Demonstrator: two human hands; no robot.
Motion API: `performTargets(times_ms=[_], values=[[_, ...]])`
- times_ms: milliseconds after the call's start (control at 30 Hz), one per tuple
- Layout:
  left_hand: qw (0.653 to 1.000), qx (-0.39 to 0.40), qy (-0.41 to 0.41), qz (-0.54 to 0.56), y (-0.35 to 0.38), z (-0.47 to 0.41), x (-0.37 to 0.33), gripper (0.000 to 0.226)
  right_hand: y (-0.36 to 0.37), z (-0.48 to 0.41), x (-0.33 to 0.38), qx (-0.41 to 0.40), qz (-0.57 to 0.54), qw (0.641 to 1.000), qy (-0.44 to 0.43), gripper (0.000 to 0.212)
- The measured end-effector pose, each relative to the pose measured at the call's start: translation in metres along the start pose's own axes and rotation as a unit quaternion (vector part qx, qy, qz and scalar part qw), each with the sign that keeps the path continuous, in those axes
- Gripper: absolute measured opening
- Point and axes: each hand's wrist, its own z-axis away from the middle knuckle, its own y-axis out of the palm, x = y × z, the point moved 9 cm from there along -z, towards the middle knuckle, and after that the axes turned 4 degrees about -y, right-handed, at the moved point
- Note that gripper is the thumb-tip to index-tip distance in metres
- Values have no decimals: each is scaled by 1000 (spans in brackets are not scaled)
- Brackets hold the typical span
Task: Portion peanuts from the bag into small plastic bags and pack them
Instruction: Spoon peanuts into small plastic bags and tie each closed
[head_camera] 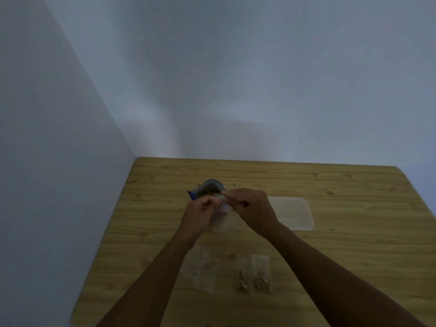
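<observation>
Small clear bag (pixel 223 218): thin, transparent plastic, nearly colourless against the wood. Blurred; contents, if any, cannot be made out. It is held above the table (pixel 342 260), just in front of the peanut bag (pixel 210 186) and partly overlapping that bag's near edge.

Left hand (pixel 199 214): fingers curled, pinching the left side of the small bag's top edge. Forearm comes in from lower left.
Right hand (pixel 251 208): fingers curled, thumb and forefinger pinching the top edge from the right, knuckles up. Forearm comes in from lower right. Both hands grasp the same bag, fingertips close together at its mouth.

Orientation: mouth end sits at the fingers, on the far side; the body of the bag runs toward the person. Long axis is far-to-near, roughly in line with the person's view.

Peanut bag stands open, mouth up, grey inside with a blue edge on its left; brown peanuts (pixel 208 193) show inside.

Nearer the person: two filled small bags (pixel 252 277) lie side by side, peanuts at their near ends; to their left, empty small bags (pixel 200 267) lie flat. A translucent sheet (pixel 293 213) lies right of the right hand. A pale wall (pixel 236 67) stands behind the table.
</observation>
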Motion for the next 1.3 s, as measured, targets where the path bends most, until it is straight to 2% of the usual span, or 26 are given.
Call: performTargets(times_ms=[233, 333, 500, 567, 733, 967, 1100, 1167, 1200, 1267, 1300], values=[[1000, 8, -3, 5, 1, -1, 3, 22, -2, 0, 2, 1, -4, 1000, 0, 27], [999, 15, 21, -30, 2, -1, -2, 21, -2, -1, -5, 2, -35, 998, 58, 20], [993, 30, 62, -98, -3, -8, -3, 19, 5, -1, -7, 64, -101, 986, 115, 13], [989, 33, 84, -115, -4, -10, -6, 19, 8, 3, -13, 70, -151, 972, 166, 12], [978, 59, 117, -161, -4, -14, -6, 21, 19, 15, -30, 92, -268, 909, 304, 14], [976, 67, 122, -167, -3, -17, -6, 26, 28, 21, -31, 114, -318, 874, 349, 12], [977, 70, 118, -163, -2, -16, -8, 22, 32, 22, -31, 124, -320, 867, 360, 14], [983, 13, 106, -149, -9, -16, -8, 8, 33, 22, -32, 122, -306, 871, 364, 18], [983, -50, 99, -148, -18, -15, -9, 7, 33, 21, -33, 118, -297, 876, 362, 19], [968, -165, 99, -160, -35, -8, -13, 16, 31, 19, -34, 101, -283, 886, 353, 17], [963, -183, 99, -174, -36, -7, -15, 18, 30, 17, -34, 93, -282, 889, 348, 16]])
